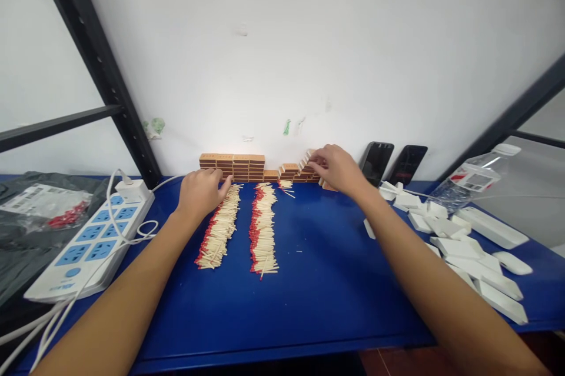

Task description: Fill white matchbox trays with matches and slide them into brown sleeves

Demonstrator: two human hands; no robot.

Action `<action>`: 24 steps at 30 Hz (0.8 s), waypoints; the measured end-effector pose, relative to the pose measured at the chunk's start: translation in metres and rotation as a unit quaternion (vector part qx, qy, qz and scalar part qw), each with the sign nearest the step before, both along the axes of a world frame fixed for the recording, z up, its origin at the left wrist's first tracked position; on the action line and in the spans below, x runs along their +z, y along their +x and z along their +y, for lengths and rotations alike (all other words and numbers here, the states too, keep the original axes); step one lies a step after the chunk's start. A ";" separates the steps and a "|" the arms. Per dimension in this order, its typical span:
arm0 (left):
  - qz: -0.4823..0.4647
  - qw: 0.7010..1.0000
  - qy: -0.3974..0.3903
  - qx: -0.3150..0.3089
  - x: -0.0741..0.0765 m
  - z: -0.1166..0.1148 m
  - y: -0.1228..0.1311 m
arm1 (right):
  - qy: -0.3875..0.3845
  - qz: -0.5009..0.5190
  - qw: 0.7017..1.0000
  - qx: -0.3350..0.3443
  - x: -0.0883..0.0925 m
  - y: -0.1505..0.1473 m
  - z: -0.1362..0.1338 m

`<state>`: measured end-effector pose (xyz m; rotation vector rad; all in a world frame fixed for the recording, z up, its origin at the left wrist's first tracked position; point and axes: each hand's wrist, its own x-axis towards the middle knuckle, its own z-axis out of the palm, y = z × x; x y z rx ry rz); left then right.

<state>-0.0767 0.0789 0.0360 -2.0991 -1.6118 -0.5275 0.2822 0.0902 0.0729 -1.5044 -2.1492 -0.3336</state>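
Matchboxes (241, 167) stood stacked along the foot of the white wall (282, 58), at the back of the blue tabletop (318, 293); the left block was tall and even, a low stretch lay in the middle, and towards the right the boxes rose in steps. We had our left hand (200, 193) at the front of the left block, over the far end of one row of red-headed matchsticks (220, 232), its thumb and fingers apart; our right hand (333, 167) was at the stepped boxes, its fingers bent inward, though we could not tell whether they were clamped on a box or merely near one. A second row of matchsticks lay alongside the first, and a small pile sat in front of the middle boxes.

We judged each box light, thin-walled and easily crushed, best taken by its two narrow sides with a soft pinch; the matchsticks looked stiff but brittle, and apt to roll.

Our right hand hid part of the stepped boxes; our left covered a corner of its block; the print on the boxes was too small to read; we could not tell whether any held matches.
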 end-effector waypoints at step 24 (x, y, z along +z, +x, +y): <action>0.000 0.999 0.026 -0.042 -0.001 -0.007 0.014 | -0.170 0.007 0.980 -0.104 -0.041 0.055 -0.074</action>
